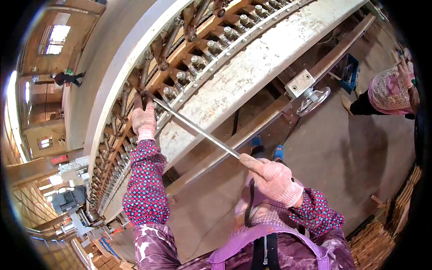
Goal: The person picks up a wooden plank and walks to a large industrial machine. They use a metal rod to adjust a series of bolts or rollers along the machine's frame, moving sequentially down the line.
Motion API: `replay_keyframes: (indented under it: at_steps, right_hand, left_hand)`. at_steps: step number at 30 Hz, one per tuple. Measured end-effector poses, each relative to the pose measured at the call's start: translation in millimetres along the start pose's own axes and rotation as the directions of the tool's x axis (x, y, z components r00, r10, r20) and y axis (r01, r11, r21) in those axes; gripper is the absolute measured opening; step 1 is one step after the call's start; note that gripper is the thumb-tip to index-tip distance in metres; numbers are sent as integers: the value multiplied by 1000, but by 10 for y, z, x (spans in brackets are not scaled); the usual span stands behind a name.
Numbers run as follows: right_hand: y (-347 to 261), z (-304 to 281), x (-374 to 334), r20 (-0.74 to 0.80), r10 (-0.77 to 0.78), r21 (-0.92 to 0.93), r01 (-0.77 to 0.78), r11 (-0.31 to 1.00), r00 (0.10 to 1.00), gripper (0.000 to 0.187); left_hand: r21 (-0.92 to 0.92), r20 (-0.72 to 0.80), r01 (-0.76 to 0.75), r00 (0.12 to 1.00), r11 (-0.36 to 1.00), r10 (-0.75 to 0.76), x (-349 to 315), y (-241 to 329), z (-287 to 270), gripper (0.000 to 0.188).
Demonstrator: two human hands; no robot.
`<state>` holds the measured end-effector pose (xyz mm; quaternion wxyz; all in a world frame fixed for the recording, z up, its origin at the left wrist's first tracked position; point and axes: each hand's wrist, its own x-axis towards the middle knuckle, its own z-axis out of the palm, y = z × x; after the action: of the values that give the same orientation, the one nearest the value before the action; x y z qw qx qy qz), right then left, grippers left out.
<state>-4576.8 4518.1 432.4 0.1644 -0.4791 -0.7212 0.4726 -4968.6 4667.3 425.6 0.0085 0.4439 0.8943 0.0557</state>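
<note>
My right hand (274,180), in a pale pink knitted glove, is closed round the near end of a long, thin metal rod (204,132), one finger lying along it. The rod slants up and left across the curved machine, and its far end reaches the row of bolts and springs (181,76). Beside that far end is my left hand (144,119), gloved too, its fingers stretched apart and reaching in at the wooden strip (164,74). Its thumb is hidden, and what the fingertips touch is unclear.
A wide whitish metal rim (243,67) curves past me. Nearer runs a rail (265,121) with a clamp block (299,84) and handwheel (314,101). At right are a blue crate (348,74) and another person (389,90). Stacked wood (373,238) lies lower right; another person (67,78) is far left.
</note>
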Motion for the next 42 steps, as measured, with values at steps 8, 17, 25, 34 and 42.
replay_keyframes:
  at_steps: [8,17,25,34,42]
  right_hand:
    - [32,92,-2,-85,-42,-23,40,999,996,45]
    - [-42,145,66,-81,-95,-119,85,989,992,51]
    - [79,181,89,-149,-171,-165,146,975,974,56]
    - [85,88,58,-49,-186,-313,162,936,981,60]
    - [-68,110,124,-150,-122,-286,75,955,981,47]
  left_hand:
    - [31,19,80,997,996,-81,-18,151,-48,62]
    - [-65,-69,-76,995,995,71,113,-175,177,63]
    - [34,-71,54,996,998,-51,70,-70,114,64]
    - [-42,-42,9,999,999,-11,27,-38,60,63]
    - [-97,-36,-36,999,995,33,80,-103,107,65]
